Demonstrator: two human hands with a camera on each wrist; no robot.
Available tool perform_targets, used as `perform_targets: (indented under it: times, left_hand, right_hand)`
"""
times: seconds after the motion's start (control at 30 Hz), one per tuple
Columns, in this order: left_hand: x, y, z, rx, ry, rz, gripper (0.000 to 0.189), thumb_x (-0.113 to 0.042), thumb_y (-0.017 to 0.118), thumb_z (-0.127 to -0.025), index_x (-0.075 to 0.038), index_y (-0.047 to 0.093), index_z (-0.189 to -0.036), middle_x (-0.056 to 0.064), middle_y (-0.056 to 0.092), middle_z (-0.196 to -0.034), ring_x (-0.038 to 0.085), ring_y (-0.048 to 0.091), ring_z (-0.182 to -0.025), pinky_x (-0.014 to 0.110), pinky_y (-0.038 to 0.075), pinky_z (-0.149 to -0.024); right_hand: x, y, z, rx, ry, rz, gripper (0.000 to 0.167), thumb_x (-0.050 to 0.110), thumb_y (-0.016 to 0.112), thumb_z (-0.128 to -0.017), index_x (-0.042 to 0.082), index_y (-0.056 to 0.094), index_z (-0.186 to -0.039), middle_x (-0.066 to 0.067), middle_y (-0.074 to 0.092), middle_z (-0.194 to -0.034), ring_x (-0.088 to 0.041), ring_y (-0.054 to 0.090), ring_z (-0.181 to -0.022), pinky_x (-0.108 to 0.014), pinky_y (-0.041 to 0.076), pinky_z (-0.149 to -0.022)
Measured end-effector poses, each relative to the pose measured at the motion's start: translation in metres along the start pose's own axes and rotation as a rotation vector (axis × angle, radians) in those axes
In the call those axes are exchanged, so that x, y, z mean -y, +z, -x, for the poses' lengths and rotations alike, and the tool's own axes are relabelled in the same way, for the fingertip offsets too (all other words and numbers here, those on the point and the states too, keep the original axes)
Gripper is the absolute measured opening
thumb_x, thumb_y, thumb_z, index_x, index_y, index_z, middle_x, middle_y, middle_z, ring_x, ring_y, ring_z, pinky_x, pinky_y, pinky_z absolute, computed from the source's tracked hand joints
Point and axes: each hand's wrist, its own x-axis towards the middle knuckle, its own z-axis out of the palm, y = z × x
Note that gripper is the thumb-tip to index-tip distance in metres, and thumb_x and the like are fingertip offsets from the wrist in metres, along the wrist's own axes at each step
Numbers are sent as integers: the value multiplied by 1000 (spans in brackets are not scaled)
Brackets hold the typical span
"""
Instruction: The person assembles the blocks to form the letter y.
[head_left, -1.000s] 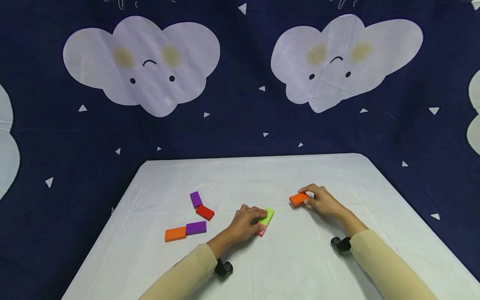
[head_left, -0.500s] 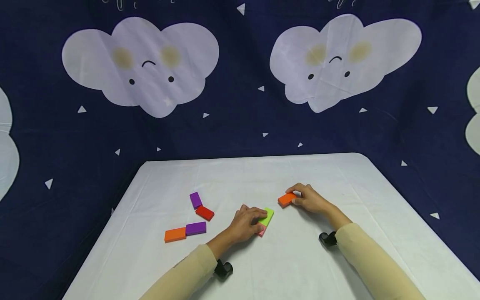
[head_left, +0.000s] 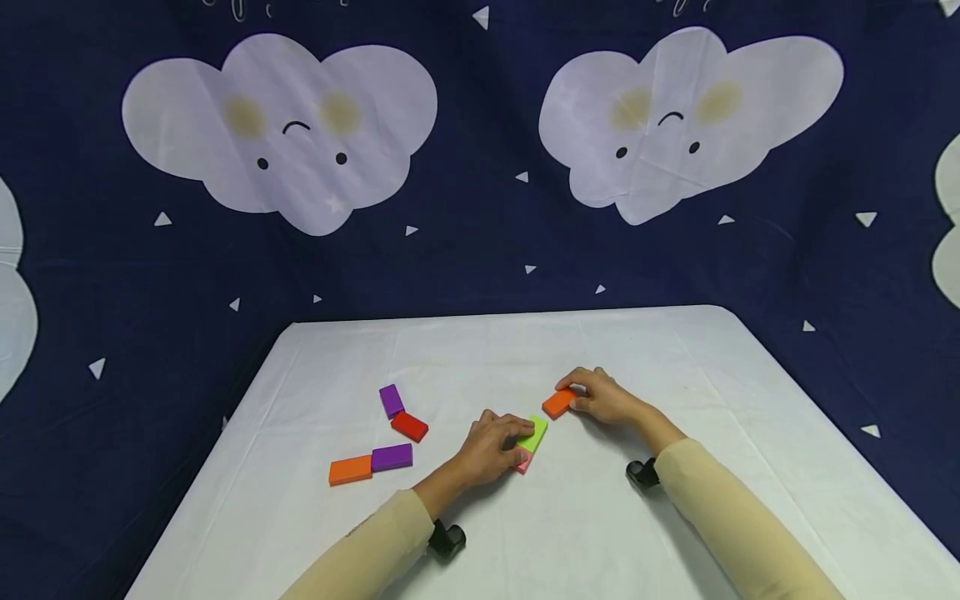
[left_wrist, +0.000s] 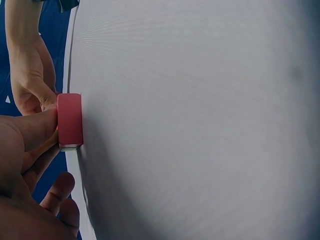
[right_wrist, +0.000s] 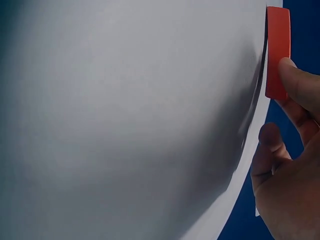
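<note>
My left hand point(head_left: 491, 447) is at the middle of the table. Its thumb lies against a pink block point(left_wrist: 70, 120), and its fingers rest on a lime-green block point(head_left: 537, 430) that touches the pink one end to end. To the right, my right hand point(head_left: 603, 397) pinches an orange block point(head_left: 558, 404) between thumb and fingers. That block's left end is just beyond the green block's far end, with a small gap between them. In the right wrist view the thumb presses the side of the orange block point(right_wrist: 278, 50).
On the left of the white table point(head_left: 637, 525), an orange block point(head_left: 350, 470) and a purple block point(head_left: 392, 457) lie end to end. Behind them a red block point(head_left: 409, 426) touches another purple block point(head_left: 392, 400) at a corner. A dark blue cloth with clouds point(head_left: 480, 275) hangs behind.
My right hand has slid leftward with the orange block, bringing it close to the green one. My left hand and the blocks at the left have stayed in place.
</note>
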Motion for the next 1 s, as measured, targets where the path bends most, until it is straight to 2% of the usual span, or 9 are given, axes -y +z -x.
perform_targets:
  times: [0.4, 0.53, 0.77, 0.93, 1.0]
  left_hand:
    - [0, 0, 1, -5, 11, 10, 37, -20, 69, -84, -11, 66, -119, -2, 62, -128, 16, 46, -97, 29, 31, -81]
    - [0, -1, 1, -1, 5, 10, 37, -20, 69, -84, -12, 66, -120, -2, 62, -128, 16, 45, -97, 28, 31, -81]
    - [0, 0, 0, 6, -4, 4, 38, -21, 68, -84, -12, 65, -121, -2, 61, -129, 15, 45, -97, 28, 32, -81]
    - [1, 1, 0, 5, -5, -9, 38, -22, 68, -85, -12, 65, -121, -3, 61, -129, 15, 45, -98, 28, 32, -81]
    - [1, 1, 0, -2, -3, -2, 38, -22, 68, -85, -12, 65, -121, -2, 61, -129, 16, 45, -98, 29, 32, -81]
  right_hand:
    - [2, 5, -5, -10, -25, -1, 32, 9, 65, -85, 22, 64, -115, -4, 63, -118, -18, 38, -83, -30, 30, -71]
    - [2, 5, -5, -18, -29, 3, 36, 10, 66, -85, 20, 64, -119, -5, 62, -121, -17, 39, -83, -29, 30, -70]
    - [5, 2, -1, -34, 48, -49, 44, 22, 70, -83, 16, 61, -125, -8, 60, -126, -19, 38, -84, -29, 32, -70]
    - [7, 2, 4, -100, 83, -73, 45, 31, 70, -83, 12, 62, -123, -11, 61, -125, -21, 40, -86, -30, 33, -71]
    - [9, 3, 7, -132, 99, -71, 46, 32, 71, -83, 11, 62, -122, -12, 62, -124, -25, 44, -91, -34, 36, -75]
